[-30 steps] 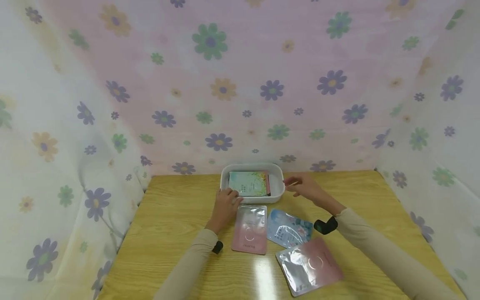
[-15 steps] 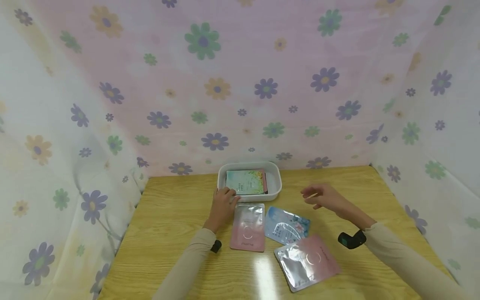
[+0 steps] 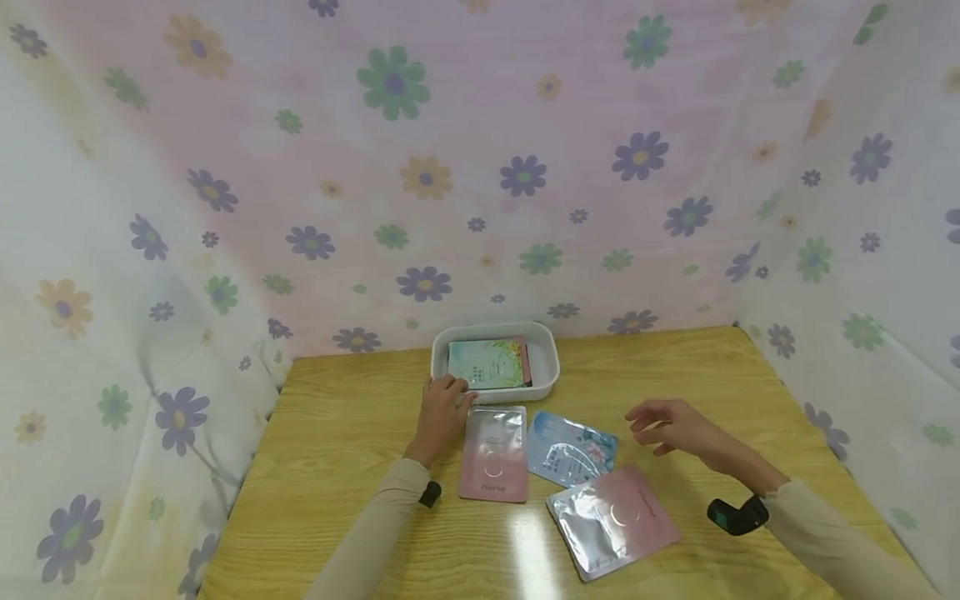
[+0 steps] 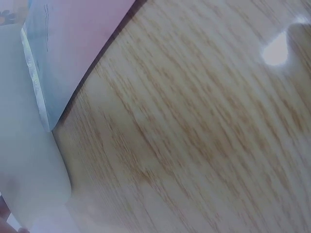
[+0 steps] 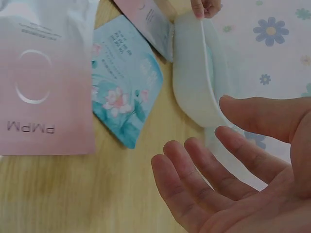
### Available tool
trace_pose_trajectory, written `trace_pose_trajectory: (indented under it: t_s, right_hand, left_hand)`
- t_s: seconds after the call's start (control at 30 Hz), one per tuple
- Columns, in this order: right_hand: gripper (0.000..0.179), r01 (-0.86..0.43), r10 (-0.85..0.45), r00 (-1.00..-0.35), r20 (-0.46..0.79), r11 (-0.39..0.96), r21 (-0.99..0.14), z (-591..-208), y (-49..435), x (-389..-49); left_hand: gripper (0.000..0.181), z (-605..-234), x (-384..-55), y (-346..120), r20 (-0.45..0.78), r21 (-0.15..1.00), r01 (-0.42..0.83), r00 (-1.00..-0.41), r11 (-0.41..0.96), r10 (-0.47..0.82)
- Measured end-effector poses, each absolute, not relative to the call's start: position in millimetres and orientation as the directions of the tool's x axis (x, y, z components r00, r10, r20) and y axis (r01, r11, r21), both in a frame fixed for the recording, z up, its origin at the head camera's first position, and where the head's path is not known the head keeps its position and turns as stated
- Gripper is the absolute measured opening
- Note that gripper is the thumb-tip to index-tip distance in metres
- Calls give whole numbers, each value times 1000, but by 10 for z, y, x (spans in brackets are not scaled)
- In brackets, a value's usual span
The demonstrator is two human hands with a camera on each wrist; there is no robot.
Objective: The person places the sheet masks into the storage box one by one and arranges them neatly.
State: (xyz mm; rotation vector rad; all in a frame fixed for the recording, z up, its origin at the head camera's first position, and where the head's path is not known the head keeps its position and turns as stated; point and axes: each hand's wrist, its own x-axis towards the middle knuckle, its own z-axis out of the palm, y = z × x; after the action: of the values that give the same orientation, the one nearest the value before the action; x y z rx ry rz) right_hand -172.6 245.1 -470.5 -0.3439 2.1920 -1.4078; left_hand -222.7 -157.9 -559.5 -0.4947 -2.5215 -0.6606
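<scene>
At the back of the table stands a white plastic bin [image 3: 550,358] with a green floral sachet [image 3: 483,367] lying flat in it, over a pink-edged one. My left hand [image 3: 441,415] holds the bin's rim at its front left corner. In the right wrist view, that hand's fingertips [image 5: 198,9] pinch the rim. My right hand [image 3: 678,429] hovers over the table right of the blue floral sachet [image 3: 566,446], its fingers loosely bent around nothing. One pink-and-silver sachet [image 3: 493,458] lies before the bin. Another pink-and-silver sachet [image 3: 615,521] overlaps the blue one's lower edge.
The wood-grain table [image 3: 337,517] reaches back to a flower-printed cloth [image 3: 465,167], which also hangs along the left and right sides. A bright light reflection [image 3: 532,550] lies on the tabletop near the front.
My right hand has drawn away from the bin's right end, moving right and toward me. My left hand stays at the bin's corner. The head view has shifted slightly.
</scene>
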Motion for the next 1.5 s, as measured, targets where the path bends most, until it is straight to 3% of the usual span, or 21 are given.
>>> trace_pose_trajectory:
  t_s: [0.27,0.83,1.17,1.33,1.5]
  right_hand:
    - [45,114,-451,-834,-317,421,-900,-4874,2545,-1532]
    - [30,167,-364,-863,-352,452,-876,-5245,2564,-1222]
    - [36,118,-131,-962,-241,596,-794,-5401,2346,-1076]
    - [45,47,-95,-984,-152,682,-730,-5446,2249,-1031]
    - [38,3,-102,-989,-104,700,-715,-5488,2207,-993]
  left_hand:
    - [19,-5577,-2236,-1579,534,353,466,-813,811,234]
    - [20,-5584,-2216,-1571,553,356,467,-803,810,220]
    - [19,-5570,-2205,-1567,548,341,460,-806,820,224]
    - [19,-5571,-2210,-1570,548,340,462,-805,819,227]
    - [19,-5605,-2225,-1570,555,335,459,-802,823,222]
